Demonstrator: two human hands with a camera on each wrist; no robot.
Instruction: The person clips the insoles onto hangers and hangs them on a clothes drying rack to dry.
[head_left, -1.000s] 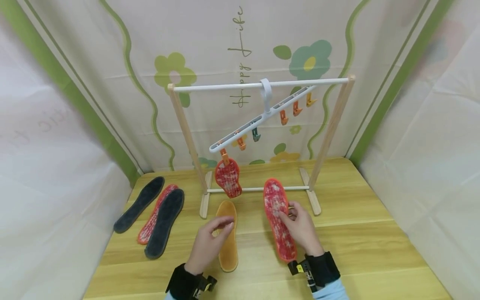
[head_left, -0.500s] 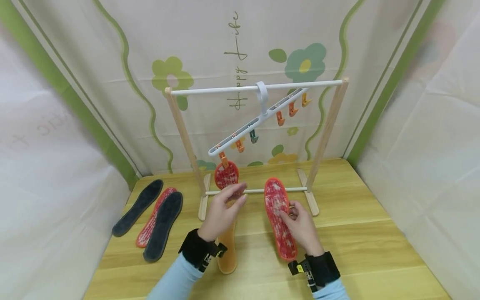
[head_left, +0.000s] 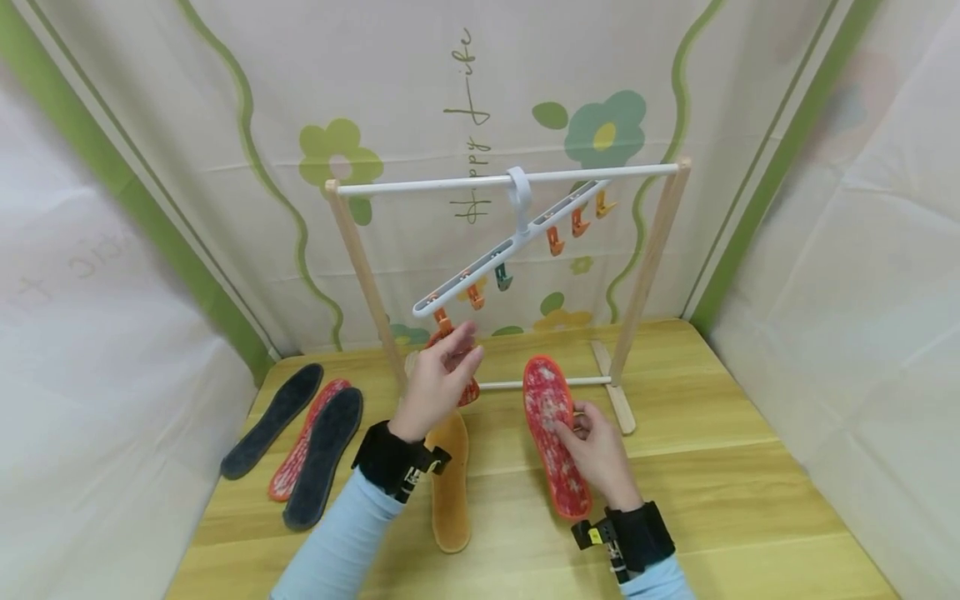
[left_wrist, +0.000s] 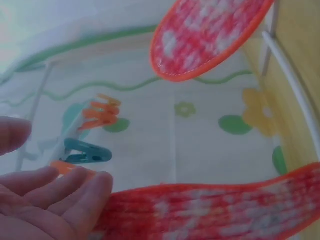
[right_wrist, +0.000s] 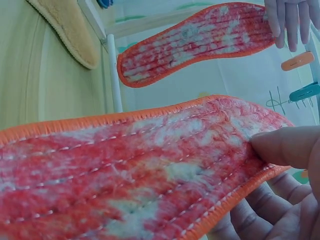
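A red patterned insole (head_left: 466, 390) hangs from an orange clip (head_left: 441, 320) on the white hanger (head_left: 517, 236). My left hand (head_left: 461, 346) is raised to it, its straight fingers (right_wrist: 287, 20) touching the insole's upper end (right_wrist: 200, 40). In the left wrist view the fingers (left_wrist: 55, 197) lie by the hanging insole (left_wrist: 215, 210) and a teal clip (left_wrist: 85, 152). My right hand (head_left: 573, 425) pinches a second red insole (head_left: 553, 433), tilted up off the table, thumb (right_wrist: 285, 145) on its patterned face (right_wrist: 125, 165). A tan insole (head_left: 450, 487) lies flat between my arms.
The hanger hooks over the white bar (head_left: 420, 184) of a wooden-legged rack (head_left: 645, 267) and slopes down to the left, with more orange clips (head_left: 577, 221). Two dark insoles (head_left: 322, 458) and a red one (head_left: 303, 433) lie at the table's left. Fabric walls close in on three sides.
My left hand has lifted off the tan insole and risen to the hanging red insole. The right hand keeps holding its insole in nearly the same place.
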